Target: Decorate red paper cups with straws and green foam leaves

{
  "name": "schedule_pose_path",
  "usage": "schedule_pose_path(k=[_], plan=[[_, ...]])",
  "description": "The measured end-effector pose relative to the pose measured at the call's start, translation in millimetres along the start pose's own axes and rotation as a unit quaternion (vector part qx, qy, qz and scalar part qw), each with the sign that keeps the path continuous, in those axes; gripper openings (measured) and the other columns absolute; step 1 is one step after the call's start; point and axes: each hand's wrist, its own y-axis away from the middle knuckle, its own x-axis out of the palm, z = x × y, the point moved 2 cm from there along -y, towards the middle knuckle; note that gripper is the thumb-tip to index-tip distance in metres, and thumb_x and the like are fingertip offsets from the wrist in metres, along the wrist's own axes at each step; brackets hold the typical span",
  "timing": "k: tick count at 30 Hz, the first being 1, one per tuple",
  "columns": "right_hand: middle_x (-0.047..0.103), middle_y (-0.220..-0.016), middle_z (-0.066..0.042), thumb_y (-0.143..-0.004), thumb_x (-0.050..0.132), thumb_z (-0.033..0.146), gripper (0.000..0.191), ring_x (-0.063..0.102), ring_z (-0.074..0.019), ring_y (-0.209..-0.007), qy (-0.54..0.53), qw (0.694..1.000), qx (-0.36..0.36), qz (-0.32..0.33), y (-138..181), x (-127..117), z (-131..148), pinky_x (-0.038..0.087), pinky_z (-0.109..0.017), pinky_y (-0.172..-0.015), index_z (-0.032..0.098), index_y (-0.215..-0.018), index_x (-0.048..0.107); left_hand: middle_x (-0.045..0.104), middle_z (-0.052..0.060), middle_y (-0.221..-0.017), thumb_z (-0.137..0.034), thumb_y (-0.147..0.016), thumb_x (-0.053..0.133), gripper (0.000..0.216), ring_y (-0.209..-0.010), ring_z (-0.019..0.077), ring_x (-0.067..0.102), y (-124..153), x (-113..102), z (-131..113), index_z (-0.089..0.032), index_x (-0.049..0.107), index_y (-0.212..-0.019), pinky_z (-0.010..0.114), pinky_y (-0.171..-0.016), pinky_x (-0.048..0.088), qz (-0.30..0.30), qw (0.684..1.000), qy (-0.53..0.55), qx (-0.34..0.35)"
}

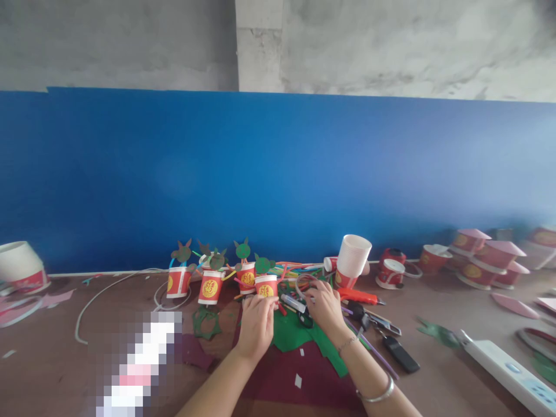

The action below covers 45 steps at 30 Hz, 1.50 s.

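My left hand (259,322) is closed, with its fingers at the lower front of a red-and-white paper cup (266,285) that has a green paper head (262,264) on top. The fingers hide the cup's base. Over the pile of craft supplies, my right hand (324,308) curls its fingers at a thin, pale ring (305,279) that looks like a roll of clear tape. The ring is tilted up and partly hidden by the fingers. Just left of them lies a capped white pen or glue tube (293,303), beside dark-handled scissors (305,319).
Several decorated cups stand left, including one cup (211,288). Right are stacked white cups (354,255), an orange glue gun (358,296), keys with a black fob (400,353) and a power strip (512,370). Green paper (295,336) covers maroon paper (278,385). A blue panel (278,174) stands behind.
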Motion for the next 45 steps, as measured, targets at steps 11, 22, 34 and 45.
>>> schedule_pose_path(k=[11, 22, 34, 45], plan=[[0.062, -0.070, -0.003, -0.091, 0.038, 0.020, 0.011, 0.057, -0.0167, -0.064, -0.167, 0.975, -0.104, -0.101, 13.3, -10.5, 54.5, 0.042, -0.030, -0.070, 0.020, -0.085, 0.047, 0.066, 0.013, -0.102, -0.011, -0.092, 0.035, 0.046, -0.092, 0.0228, 0.059, 3.0, 5.1, -4.0, -0.015, 0.032, -0.139, 0.036, -0.077, 0.041, 0.030, 0.998, -0.026, 0.038], [0.063, -0.080, -0.004, -0.085, 0.037, 0.013, 0.016, 0.058, -0.0182, -0.070, -0.154, 0.973, -0.150, -0.084, 22.1, -1.8, 59.3, 0.042, -0.032, -0.070, 0.019, -0.096, 0.048, 0.065, 0.014, -0.102, -0.012, -0.092, 0.032, 0.048, -0.093, 0.0240, 0.058, 2.4, 6.3, -8.8, -0.017, 0.034, -0.140, 0.040, -0.079, 0.044, 0.081, 0.996, 0.000, 0.034], [0.064, -0.081, -0.004, -0.092, 0.033, 0.014, 0.016, 0.059, -0.0168, -0.071, -0.172, 0.965, -0.186, -0.061, 25.6, -4.9, 64.6, 0.039, -0.033, -0.074, 0.018, -0.095, 0.048, 0.066, 0.007, -0.090, -0.016, -0.092, 0.041, 0.016, -0.082, 0.0205, 0.061, 1.1, 3.7, -9.2, -0.018, 0.056, -0.098, 0.034, -0.074, 0.044, -0.008, 0.998, 0.056, -0.030], [0.063, -0.077, -0.003, -0.090, 0.036, 0.012, 0.018, 0.059, -0.0169, -0.070, -0.162, 0.959, -0.215, -0.091, 27.5, -13.9, 69.9, 0.037, -0.031, -0.073, 0.018, -0.096, 0.051, 0.065, 0.005, -0.081, -0.018, -0.091, 0.043, 0.015, -0.077, 0.0187, 0.058, -0.4, -1.5, -10.2, -0.018, 0.057, -0.087, 0.033, -0.073, 0.041, -0.016, 0.997, 0.063, -0.035]])
